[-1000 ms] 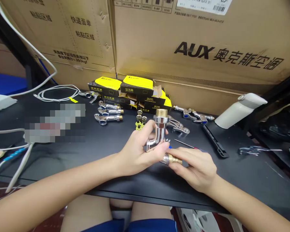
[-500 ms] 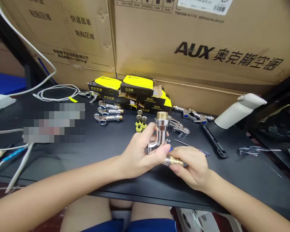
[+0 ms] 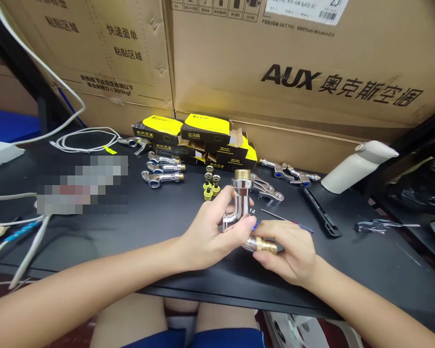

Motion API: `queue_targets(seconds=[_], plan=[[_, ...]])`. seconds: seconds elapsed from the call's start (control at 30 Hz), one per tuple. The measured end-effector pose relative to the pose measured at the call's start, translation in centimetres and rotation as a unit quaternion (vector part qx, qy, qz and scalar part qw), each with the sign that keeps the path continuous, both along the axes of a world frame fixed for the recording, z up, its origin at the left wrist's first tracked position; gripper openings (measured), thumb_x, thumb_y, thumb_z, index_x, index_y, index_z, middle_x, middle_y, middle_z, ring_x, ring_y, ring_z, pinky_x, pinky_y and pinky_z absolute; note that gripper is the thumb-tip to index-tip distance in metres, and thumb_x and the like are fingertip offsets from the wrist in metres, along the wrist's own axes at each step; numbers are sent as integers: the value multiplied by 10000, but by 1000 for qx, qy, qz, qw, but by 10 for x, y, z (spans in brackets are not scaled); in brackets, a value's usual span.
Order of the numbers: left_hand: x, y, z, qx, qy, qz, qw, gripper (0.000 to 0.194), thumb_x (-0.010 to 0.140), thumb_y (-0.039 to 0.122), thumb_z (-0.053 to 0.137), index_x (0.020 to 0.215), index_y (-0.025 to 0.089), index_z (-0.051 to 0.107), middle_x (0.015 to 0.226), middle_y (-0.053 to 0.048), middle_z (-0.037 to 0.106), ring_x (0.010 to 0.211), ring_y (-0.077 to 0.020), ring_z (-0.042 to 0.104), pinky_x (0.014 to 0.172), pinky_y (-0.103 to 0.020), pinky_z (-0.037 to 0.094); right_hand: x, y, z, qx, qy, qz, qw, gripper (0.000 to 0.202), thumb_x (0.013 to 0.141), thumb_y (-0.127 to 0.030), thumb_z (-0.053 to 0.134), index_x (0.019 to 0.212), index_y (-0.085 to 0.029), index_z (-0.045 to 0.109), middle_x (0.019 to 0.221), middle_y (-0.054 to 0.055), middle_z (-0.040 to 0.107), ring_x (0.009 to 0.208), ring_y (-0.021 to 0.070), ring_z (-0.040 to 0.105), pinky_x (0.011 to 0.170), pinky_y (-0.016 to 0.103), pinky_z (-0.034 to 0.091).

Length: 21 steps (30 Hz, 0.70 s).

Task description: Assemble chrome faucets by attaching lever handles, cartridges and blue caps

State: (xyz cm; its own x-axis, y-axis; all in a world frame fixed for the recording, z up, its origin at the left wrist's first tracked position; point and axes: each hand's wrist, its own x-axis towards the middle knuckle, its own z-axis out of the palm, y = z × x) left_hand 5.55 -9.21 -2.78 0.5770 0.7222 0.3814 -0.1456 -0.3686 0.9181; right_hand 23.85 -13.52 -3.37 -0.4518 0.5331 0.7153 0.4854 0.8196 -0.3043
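My left hand (image 3: 221,232) is closed around a chrome faucet body (image 3: 242,203), whose threaded brass end points up. My right hand (image 3: 288,251) pinches a ridged brass fitting (image 3: 264,244) at the lower right outlet of the faucet body, between thumb and bent fingers. The fitting sits against the outlet; how far it is screwed in I cannot tell. Part of the body is covered by my left fingers and thumb. Just beyond my hands lie several chrome faucet handles (image 3: 273,195), a screwdriver (image 3: 275,215) and several small brass parts with yellow-green collars (image 3: 208,193).
Black-and-yellow boxes (image 3: 206,126) are stacked against large cartons (image 3: 217,72). More chrome faucets lie left (image 3: 163,179) and right (image 3: 277,168). A white bottle (image 3: 355,166) and a black cutter knife (image 3: 322,212) are at right. White cables (image 3: 87,140) lie left.
My right fingers have shifted on the brass fitting, and more of it shows between thumb and forefinger. The left hand and the faucet body stay nearly in place.
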Motion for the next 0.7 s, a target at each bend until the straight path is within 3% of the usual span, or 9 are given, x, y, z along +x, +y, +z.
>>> queue_targets(seconds=[0.07, 0.17, 0.27, 0.37, 0.5, 0.7], plan=[[1, 1, 0, -19, -12, 2, 1000, 203, 918, 338, 514, 1029, 177, 457, 568, 82, 480, 362, -29, 390, 367, -160, 313, -1, 2, 1, 13, 14, 8, 1000, 234, 901, -328, 588, 1047, -146, 587, 716, 54, 674, 603, 151, 641, 557, 247, 523], [3, 2, -1, -59, -26, -6, 998, 209, 928, 362, 496, 1033, 190, 443, 571, 86, 469, 346, -31, 391, 336, -146, 307, -3, 3, 2, 31, 38, 39, 998, 347, 830, -148, 665, 1161, -139, 563, 806, 79, 686, 751, 189, 667, 664, 301, 558], [3, 3, -1, -62, -21, -16, 998, 208, 936, 369, 474, 1038, 192, 432, 569, 90, 464, 338, -33, 384, 337, -150, 322, -3, 2, -1, -1, 58, 68, 996, 385, 802, -45, 657, 1164, -146, 574, 779, 62, 669, 755, 187, 655, 661, 316, 555], [-1, 4, 1, 27, 3, 6, 1000, 195, 916, 334, 502, 1019, 175, 458, 559, 88, 466, 369, -40, 401, 388, -168, 351, -3, -2, -8, -75, 100, 71, 990, 344, 785, -68, 690, 1105, -155, 596, 777, 53, 654, 719, 174, 635, 652, 313, 542], [-7, 9, 1, 181, 20, 24, 983, 209, 842, 275, 578, 990, 182, 464, 631, 56, 573, 435, -60, 475, 440, -180, 395, -4, -9, -17, -190, 167, 71, 965, 314, 765, -65, 712, 1018, -212, 598, 781, 15, 639, 723, 157, 616, 684, 310, 527], [-9, 19, -6, 350, -20, 32, 936, 277, 776, 243, 638, 980, 210, 453, 607, 61, 592, 476, -96, 574, 476, -190, 451, -7, -10, -19, -220, 213, 89, 948, 321, 728, -63, 750, 970, -227, 616, 850, 30, 680, 758, 163, 635, 698, 314, 536]])
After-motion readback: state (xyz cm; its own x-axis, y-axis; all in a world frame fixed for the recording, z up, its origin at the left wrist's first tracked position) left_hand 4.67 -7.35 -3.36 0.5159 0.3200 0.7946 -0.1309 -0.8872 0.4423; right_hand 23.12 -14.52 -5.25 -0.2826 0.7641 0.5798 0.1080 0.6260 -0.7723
